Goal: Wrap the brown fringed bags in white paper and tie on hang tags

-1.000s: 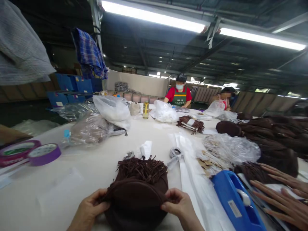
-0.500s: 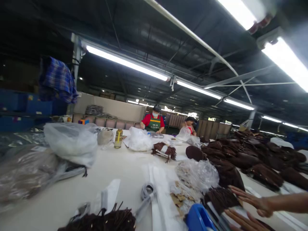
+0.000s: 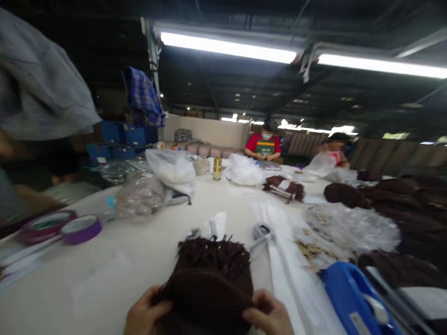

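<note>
My left hand (image 3: 148, 311) is closed on the left edge of a dark brown fabric piece (image 3: 209, 302) with a rounded front. My right hand (image 3: 268, 312) pinches its right edge, thumb on top. The piece is held low at the near side of the table, tilted towards me, and its lower part runs out of view. Directly behind it lies a bundle of dark brown fringe (image 3: 214, 253), partly covered by it. A small roll of grey strap (image 3: 261, 231) rests to the right of the fringe.
A blue tape dispenser (image 3: 352, 298) stands at right, near brown fringed goods (image 3: 401, 270) and a clear plastic bag (image 3: 352, 228). Purple tape rolls (image 3: 81, 229) lie at left. Two people (image 3: 264, 145) work across the table. Another person in a grey top (image 3: 45, 79) is at left.
The view has swung left and down. Two hands were stretched over the brown goods at the right; now my hands grip the rounded brown piece in front of me. The person in grey has come into view.
</note>
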Demonstrator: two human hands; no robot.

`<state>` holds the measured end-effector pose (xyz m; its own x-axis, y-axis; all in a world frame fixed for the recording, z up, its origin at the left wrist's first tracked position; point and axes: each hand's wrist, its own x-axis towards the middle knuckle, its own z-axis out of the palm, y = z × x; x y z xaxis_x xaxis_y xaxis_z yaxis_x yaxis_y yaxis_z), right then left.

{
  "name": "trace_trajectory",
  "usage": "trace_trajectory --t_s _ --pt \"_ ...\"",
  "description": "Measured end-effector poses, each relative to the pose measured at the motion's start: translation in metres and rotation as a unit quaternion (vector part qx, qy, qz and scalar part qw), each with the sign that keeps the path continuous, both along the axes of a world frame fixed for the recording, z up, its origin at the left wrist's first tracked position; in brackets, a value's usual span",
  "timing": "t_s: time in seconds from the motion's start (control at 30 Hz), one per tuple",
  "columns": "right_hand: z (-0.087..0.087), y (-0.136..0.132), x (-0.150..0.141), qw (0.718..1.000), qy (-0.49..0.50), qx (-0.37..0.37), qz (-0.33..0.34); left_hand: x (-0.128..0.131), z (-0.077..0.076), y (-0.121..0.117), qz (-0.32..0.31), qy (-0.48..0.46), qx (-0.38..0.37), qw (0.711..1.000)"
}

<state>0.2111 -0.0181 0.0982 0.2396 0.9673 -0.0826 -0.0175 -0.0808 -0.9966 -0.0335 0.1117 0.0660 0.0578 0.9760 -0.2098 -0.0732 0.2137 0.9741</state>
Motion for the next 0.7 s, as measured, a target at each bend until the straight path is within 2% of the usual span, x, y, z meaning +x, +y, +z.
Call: trace_trajectory --t_s 0.1,0.13,0.23,0.33,0.5,0.6,0.7 --pt "-0.019 0.005 -0.013 0.991 0.074 -0.035 -0.107 -0.018 0.011 -0.016 0.048 -0.025 -0.014 0.998" --pt "-0.021 0.006 -0.015 0.987 0.091 -0.042 -0.129 -0.020 0.015 -0.016 0.039 -0.025 -0.017 0.999" --pt "-0.021 0.008 -0.014 0.982 0.122 -0.057 -0.133 -0.022 0.021 -0.010 -0.003 0.002 -0.010 1.000" --pt "-0.024 0.006 -0.016 0.980 0.121 -0.065 -0.147 -0.026 0.015 -0.005 -0.037 0.065 0.037 0.997" --pt "-0.044 0.005 -0.021 0.973 0.082 -0.055 -0.209 -0.029 -0.005 -0.004 -0.012 0.120 0.083 0.989" --pt "-0.048 0.006 -0.021 0.977 0.064 -0.049 -0.196 -0.029 -0.007 -0.003 0.006 0.126 0.097 0.987" --pt "-0.041 0.008 -0.018 0.985 0.033 -0.056 -0.158 -0.032 -0.002 -0.002 -0.012 0.106 0.096 0.990"
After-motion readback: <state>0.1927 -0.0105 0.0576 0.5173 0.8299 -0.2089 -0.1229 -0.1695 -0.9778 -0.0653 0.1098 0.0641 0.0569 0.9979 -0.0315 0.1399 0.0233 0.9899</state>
